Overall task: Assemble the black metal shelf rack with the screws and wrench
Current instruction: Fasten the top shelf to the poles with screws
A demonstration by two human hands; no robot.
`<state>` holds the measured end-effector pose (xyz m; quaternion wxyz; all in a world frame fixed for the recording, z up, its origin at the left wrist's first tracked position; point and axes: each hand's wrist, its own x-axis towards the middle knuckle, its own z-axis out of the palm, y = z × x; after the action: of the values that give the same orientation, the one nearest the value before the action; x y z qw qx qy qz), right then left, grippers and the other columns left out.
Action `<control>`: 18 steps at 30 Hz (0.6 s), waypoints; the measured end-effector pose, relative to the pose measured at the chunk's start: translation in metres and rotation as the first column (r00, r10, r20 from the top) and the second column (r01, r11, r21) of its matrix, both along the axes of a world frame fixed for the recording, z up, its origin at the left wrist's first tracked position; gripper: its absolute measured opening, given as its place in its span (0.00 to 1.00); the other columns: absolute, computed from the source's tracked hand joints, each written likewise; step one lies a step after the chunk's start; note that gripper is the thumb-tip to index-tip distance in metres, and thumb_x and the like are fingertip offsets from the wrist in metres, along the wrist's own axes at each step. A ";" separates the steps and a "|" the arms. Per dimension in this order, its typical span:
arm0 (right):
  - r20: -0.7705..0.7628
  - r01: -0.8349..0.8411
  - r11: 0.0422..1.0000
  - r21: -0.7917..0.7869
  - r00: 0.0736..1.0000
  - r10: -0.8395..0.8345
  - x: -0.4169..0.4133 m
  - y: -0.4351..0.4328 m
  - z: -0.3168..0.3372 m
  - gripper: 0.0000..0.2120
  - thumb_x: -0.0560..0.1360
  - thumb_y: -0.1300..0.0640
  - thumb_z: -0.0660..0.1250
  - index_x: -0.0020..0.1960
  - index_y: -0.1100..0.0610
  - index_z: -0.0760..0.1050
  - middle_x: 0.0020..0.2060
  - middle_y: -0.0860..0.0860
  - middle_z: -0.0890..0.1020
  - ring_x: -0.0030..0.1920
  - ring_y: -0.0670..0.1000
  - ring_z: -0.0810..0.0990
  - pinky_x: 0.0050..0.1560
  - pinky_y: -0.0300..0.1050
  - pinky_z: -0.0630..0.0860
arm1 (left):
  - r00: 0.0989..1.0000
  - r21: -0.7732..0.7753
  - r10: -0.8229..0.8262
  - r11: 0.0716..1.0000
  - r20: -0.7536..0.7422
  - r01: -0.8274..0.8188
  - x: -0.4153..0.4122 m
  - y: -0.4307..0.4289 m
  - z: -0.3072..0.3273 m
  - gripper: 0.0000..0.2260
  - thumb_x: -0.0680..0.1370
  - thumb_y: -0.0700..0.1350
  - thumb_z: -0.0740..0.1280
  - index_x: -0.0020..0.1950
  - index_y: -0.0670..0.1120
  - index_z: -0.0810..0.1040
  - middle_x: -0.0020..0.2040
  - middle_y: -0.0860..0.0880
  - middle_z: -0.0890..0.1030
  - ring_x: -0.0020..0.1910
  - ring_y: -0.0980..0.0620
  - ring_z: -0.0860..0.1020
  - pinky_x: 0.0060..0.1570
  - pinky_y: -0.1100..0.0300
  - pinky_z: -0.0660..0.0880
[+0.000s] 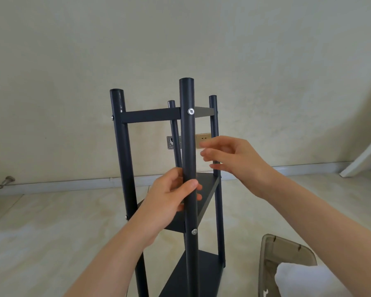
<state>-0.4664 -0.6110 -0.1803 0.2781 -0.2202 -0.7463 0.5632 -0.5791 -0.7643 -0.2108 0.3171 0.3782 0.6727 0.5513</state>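
Nearest, low on the right: a grey-brown plastic piece (287,249) – bin or seat, can't tell – with a white cloth (298,279) lying against it. Both forearms reach in from below. Black shelf rack (150,115) stands upright on the pale tiled floor (51,232), centre of view, not far from the wall. Left hand (171,194) grasps the front post (187,129) about mid-height, thumb across the near face, fingers wrapped round behind. Right hand (234,159) is released, fingers spread and blurred, holding nothing that shows, hovering just right of the front post and in front of the right rear post (213,125). Two silver screws sit in the front post – upper screw (190,111) at the top shelf (204,111), lower screw (194,231) at the corner of the middle shelf (206,189). Bottom shelf (193,273) lies flat near the floor. Smaller screw heads show on the left post (121,146). Beyond, seen through the frame: a gold wall socket (202,141) and a grey metal plate (171,142) on the cream wall, grey skirting (73,185) below. A white slanted board (364,155) leans at the far right.
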 end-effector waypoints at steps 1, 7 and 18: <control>0.029 0.014 0.999 -0.031 0.999 -0.013 0.003 0.004 -0.005 0.07 0.78 0.58 0.68 0.53 0.49 0.82 0.47 0.47 0.86 0.50 0.46 0.84 0.55 0.44 0.81 | 1.000 0.006 0.004 1.000 0.001 -0.004 0.000 0.000 -0.001 0.08 0.81 0.47 0.65 0.60 0.51 0.77 0.48 0.55 0.86 0.49 0.54 0.85 0.50 0.56 0.83; 0.364 0.031 0.994 -0.108 0.931 0.011 0.027 0.035 -0.053 0.08 0.80 0.56 0.65 0.57 0.55 0.80 0.50 0.52 0.84 0.53 0.51 0.83 0.54 0.45 0.80 | 0.999 0.042 0.034 0.999 -0.002 -0.033 -0.005 0.002 -0.003 0.07 0.81 0.47 0.65 0.59 0.51 0.77 0.47 0.56 0.85 0.48 0.54 0.85 0.50 0.54 0.83; 0.970 -0.189 0.980 -0.062 0.221 0.103 0.062 0.050 -0.203 0.15 0.82 0.52 0.60 0.40 0.60 0.72 0.34 0.50 0.76 0.31 0.50 0.72 0.30 0.37 0.69 | 1.000 0.073 0.019 0.997 0.004 -0.019 -0.008 0.011 -0.004 0.06 0.81 0.47 0.65 0.57 0.49 0.77 0.46 0.55 0.86 0.46 0.53 0.85 0.44 0.59 0.83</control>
<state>-0.4040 -0.5613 -0.3837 -0.2886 -0.4400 -0.7942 0.3039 -0.5874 -0.7532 -0.2152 0.2988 0.3826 0.6550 0.5791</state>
